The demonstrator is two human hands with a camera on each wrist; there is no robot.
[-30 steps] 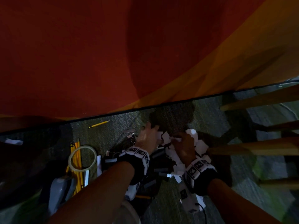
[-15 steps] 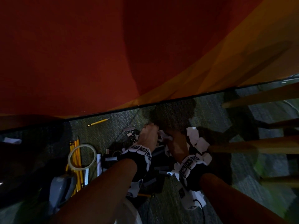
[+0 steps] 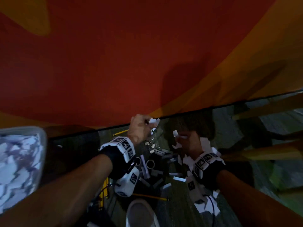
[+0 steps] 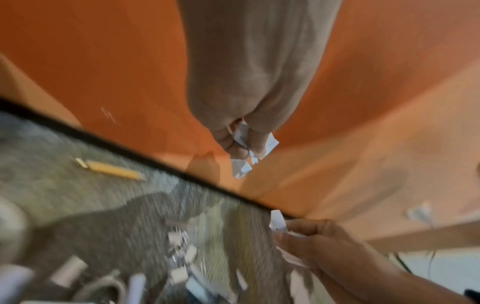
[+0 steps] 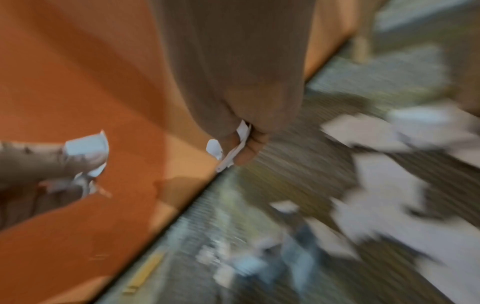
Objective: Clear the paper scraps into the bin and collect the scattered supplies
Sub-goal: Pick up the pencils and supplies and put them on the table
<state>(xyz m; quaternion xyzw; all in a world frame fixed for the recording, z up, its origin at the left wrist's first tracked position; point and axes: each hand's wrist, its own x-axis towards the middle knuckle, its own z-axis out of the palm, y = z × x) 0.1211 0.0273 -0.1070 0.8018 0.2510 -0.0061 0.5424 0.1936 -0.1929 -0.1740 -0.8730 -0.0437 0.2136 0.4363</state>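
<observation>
My left hand (image 3: 145, 126) is raised off the carpet near the orange wall and grips a bunch of white paper scraps (image 3: 153, 122). The left wrist view shows that hand (image 4: 240, 142) with crumpled scraps (image 4: 242, 166) sticking out below the fingers. Lower and to the right, my right hand (image 3: 182, 139) pinches more scraps (image 3: 175, 133), also seen in the right wrist view (image 5: 233, 152). More loose scraps (image 3: 205, 142) lie on the carpet around the right wrist. At the far left is a pale bin (image 3: 41, 145) with torn paper inside.
Pencils (image 3: 120, 132) (image 3: 151, 197), tape rolls (image 3: 150, 163) and small clips lie scattered on the carpet between my arms. Wooden chair legs (image 3: 270, 153) stand at the right. A white shoe (image 3: 141, 213) is at the bottom. The orange wall rises just behind the hands.
Both hands have closed on scraps and lifted off the floor pile, the left one higher. The view has swung left, bringing the bin into sight.
</observation>
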